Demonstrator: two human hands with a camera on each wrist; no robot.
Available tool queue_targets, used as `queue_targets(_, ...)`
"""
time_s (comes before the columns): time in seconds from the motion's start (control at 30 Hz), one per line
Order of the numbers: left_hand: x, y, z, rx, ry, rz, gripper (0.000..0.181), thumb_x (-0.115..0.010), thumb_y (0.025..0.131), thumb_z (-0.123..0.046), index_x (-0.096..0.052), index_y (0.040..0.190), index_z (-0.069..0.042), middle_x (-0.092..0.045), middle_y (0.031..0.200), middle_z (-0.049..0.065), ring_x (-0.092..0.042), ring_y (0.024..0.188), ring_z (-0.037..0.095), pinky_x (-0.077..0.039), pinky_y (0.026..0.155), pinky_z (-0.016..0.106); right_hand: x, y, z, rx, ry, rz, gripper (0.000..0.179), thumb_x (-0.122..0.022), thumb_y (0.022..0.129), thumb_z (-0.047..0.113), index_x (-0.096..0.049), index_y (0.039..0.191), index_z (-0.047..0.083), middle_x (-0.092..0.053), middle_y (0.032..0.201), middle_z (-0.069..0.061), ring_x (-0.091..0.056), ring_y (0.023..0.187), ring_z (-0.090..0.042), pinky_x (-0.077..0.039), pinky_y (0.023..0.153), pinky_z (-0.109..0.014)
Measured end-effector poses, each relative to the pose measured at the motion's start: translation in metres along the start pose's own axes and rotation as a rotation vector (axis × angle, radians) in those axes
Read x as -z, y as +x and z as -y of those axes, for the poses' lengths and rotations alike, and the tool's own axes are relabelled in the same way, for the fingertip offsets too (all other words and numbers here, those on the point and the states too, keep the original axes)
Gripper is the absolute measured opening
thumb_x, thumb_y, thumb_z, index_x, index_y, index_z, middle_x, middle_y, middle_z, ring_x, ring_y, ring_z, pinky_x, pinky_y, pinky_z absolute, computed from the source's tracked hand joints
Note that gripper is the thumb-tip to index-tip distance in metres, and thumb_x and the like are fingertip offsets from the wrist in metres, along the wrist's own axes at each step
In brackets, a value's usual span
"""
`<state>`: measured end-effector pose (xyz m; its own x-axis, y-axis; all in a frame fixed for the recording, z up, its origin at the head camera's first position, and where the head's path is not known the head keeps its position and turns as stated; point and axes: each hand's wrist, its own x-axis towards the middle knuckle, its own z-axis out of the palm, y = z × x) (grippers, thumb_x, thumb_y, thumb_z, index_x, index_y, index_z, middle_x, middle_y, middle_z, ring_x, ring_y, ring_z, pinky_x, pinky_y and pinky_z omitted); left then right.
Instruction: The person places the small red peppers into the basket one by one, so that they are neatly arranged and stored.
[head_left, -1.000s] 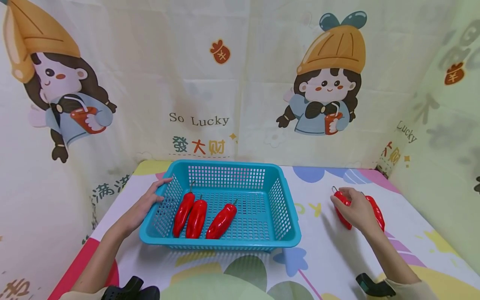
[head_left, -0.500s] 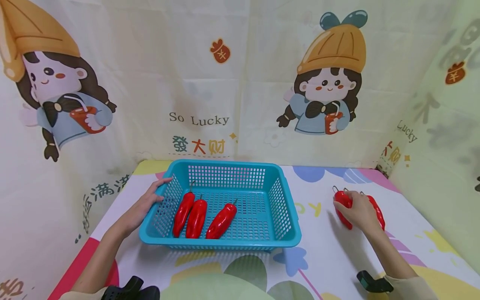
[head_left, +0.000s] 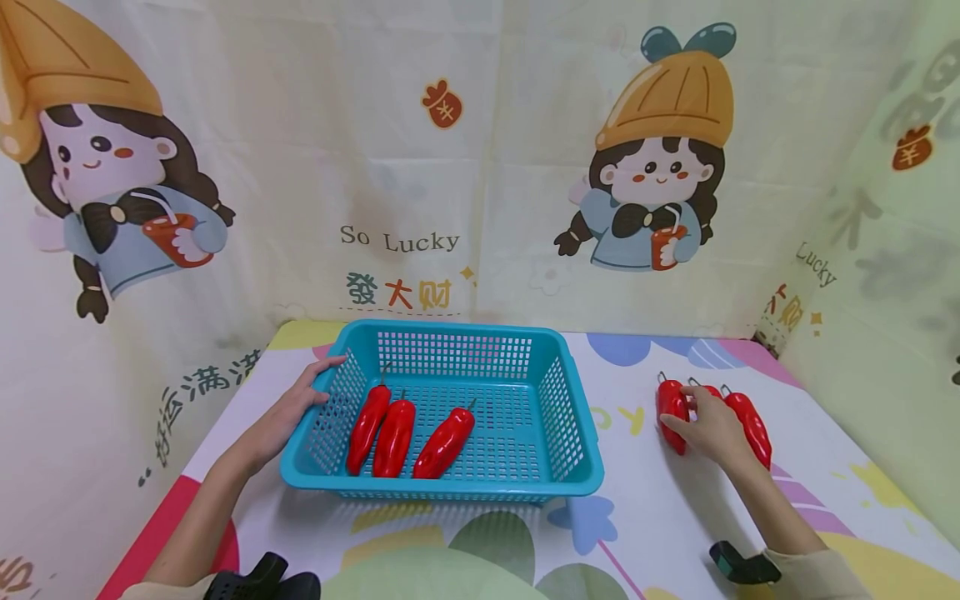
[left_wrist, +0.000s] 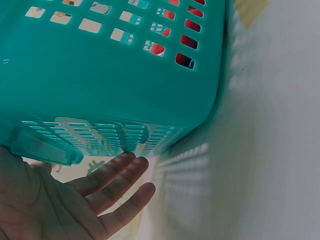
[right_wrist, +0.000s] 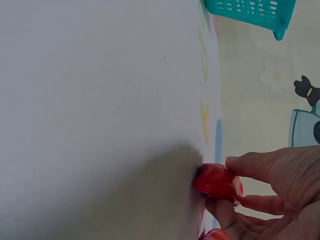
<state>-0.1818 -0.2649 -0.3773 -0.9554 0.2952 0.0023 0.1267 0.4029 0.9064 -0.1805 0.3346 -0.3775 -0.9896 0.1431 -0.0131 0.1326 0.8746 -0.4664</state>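
Observation:
With thumb and fingers, my right hand (head_left: pixel 716 432) grips a glossy red chili pepper (head_left: pixel 670 407), leftmost of three on the table's right side. The right wrist view shows that pepper (right_wrist: pixel 217 182) between thumb and fingertips, close over the white surface. Another red pepper (head_left: pixel 707 389) is mostly hidden behind the hand, and a third (head_left: pixel 750 423) lies to its right. On the left, my left hand (head_left: pixel 281 421) rests at the rim of a blue plastic basket (head_left: pixel 442 483). Its fingers (left_wrist: pixel 117 187) are extended along the basket's outer side. Three red peppers (head_left: pixel 393 437) lie inside the basket.
A patterned cloth covers the table (head_left: pixel 637 517). Behind and beside it hangs a cream printed curtain (head_left: pixel 517 150). Black wrist devices (head_left: pixel 742 564) sit on both forearms. Between basket and loose peppers stretches white tabletop with printed letters.
My right hand first shifts slightly right, then moves left with the pepper, which now stands further from the other two. The left hand and basket stay in place.

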Motion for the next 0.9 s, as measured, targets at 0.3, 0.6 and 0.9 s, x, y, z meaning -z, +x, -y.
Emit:
queue_targets(0.3, 0.000, 0.000, 0.000, -0.004, 0.004, -0.003, 0.070, -0.046, 0.100, -0.024, -0.017, 0.164, -0.024, -0.010, 0.164, 0.027, -0.023, 0.141, 0.058, -0.059, 0.087, 0.054, 0.000, -0.001, 0.001, 0.031, 0.005, -0.019, 0.076, -0.077, 0.087, 0.021, -0.039, 0.144, -0.011, -0.046, 0.134, -0.039, -0.046, 0.120, -0.057, -0.060, 0.077, -0.058)
queue_targets(0.6, 0.000, 0.000, 0.000, 0.000, 0.001, -0.001, 0.070, -0.044, 0.100, -0.023, -0.017, 0.164, -0.024, -0.010, 0.164, 0.027, -0.023, 0.141, 0.057, -0.059, 0.088, 0.054, 0.000, -0.004, 0.007, 0.063, 0.011, -0.013, 0.076, -0.080, 0.084, 0.020, -0.042, 0.144, -0.008, -0.047, 0.135, -0.037, -0.045, 0.121, -0.056, -0.061, 0.075, -0.055)
queue_targets(0.9, -0.001, 0.000, 0.000, -0.014, 0.002, 0.005, 0.071, -0.045, 0.100, -0.024, -0.016, 0.164, -0.022, -0.010, 0.164, 0.027, -0.023, 0.141, 0.058, -0.059, 0.087, 0.054, 0.003, -0.007, 0.015, 0.085, 0.037, -0.042, 0.075, -0.078, 0.086, 0.021, -0.041, 0.146, -0.005, -0.048, 0.135, -0.035, -0.046, 0.119, -0.053, -0.061, 0.074, -0.054)
